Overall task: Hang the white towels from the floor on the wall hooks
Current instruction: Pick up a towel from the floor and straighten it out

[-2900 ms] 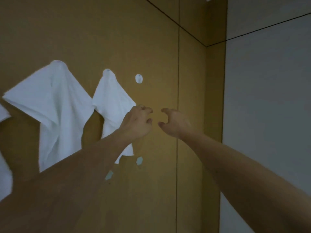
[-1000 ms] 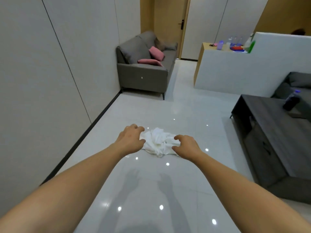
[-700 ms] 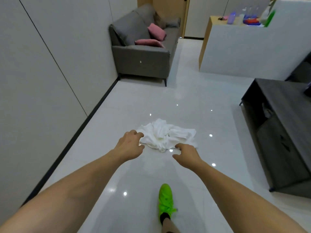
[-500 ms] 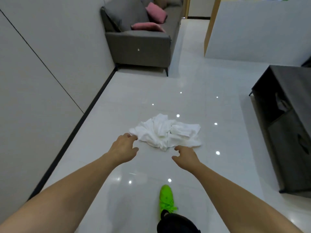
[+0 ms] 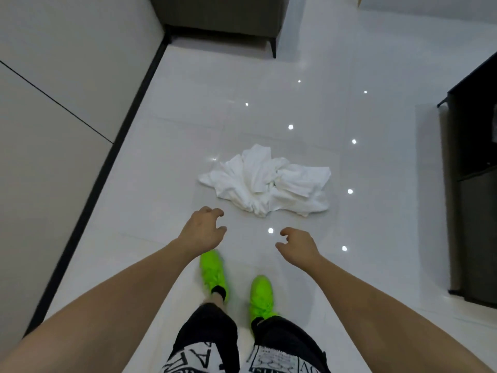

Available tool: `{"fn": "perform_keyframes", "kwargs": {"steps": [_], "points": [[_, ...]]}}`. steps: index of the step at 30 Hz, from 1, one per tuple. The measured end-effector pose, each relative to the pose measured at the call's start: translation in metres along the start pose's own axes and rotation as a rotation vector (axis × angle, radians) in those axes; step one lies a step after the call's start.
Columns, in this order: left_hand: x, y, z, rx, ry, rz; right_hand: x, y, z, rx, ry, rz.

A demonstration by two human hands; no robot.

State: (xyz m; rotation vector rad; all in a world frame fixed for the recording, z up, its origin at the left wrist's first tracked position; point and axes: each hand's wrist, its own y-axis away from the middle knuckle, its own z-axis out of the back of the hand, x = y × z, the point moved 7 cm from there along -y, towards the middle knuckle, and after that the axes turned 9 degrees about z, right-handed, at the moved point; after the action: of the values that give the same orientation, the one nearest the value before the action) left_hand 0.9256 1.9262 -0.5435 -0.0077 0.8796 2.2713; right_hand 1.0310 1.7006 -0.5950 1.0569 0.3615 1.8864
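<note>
A crumpled heap of white towels point(image 5: 266, 181) lies on the glossy white floor point(image 5: 309, 63) ahead of my feet. My left hand point(image 5: 203, 230) is stretched out just short of the heap's near left edge, fingers curled and apart, holding nothing. My right hand point(image 5: 297, 244) reaches out below the heap's near side, also with loose fingers and nothing in it. Neither hand touches the towels. The wall hooks are out of view.
A grey wall point(image 5: 53, 103) with a black skirting strip runs along the left. The base of a grey sofa point(image 5: 223, 20) stands at the far end. A dark low cabinet point(image 5: 473, 184) lines the right side. My green shoes point(image 5: 213, 273) stand on the floor below my hands.
I have turned from the wall with hung towels to the floor and walked up to the heap. The view has tilted down; both feet now show and my hands hang lower, short of the towels.
</note>
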Motion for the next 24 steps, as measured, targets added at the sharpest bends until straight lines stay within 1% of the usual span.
{"fn": "perform_keyframes", "kwargs": {"steps": [4,9,14,19,21,24], "points": [[-0.005,-0.046,-0.007,0.034,0.032,0.008,-0.001,-0.039,-0.006,0.039,-0.011,-0.047],[-0.004,-0.117,-0.021,0.081,0.073,0.015,-0.002,-0.109,-0.016,0.062,-0.079,-0.100],[0.000,-0.215,-0.053,0.164,0.060,0.022,-0.011,-0.206,-0.039,0.069,-0.158,-0.189],[0.010,-0.327,-0.103,0.263,0.035,0.053,-0.036,-0.315,-0.083,0.125,-0.187,-0.267],[0.014,-0.363,-0.118,0.285,0.022,0.064,-0.049,-0.355,-0.094,0.111,-0.244,-0.325],[0.022,-0.418,-0.144,0.312,-0.024,0.039,-0.074,-0.417,-0.112,0.042,-0.411,-0.433]]}}
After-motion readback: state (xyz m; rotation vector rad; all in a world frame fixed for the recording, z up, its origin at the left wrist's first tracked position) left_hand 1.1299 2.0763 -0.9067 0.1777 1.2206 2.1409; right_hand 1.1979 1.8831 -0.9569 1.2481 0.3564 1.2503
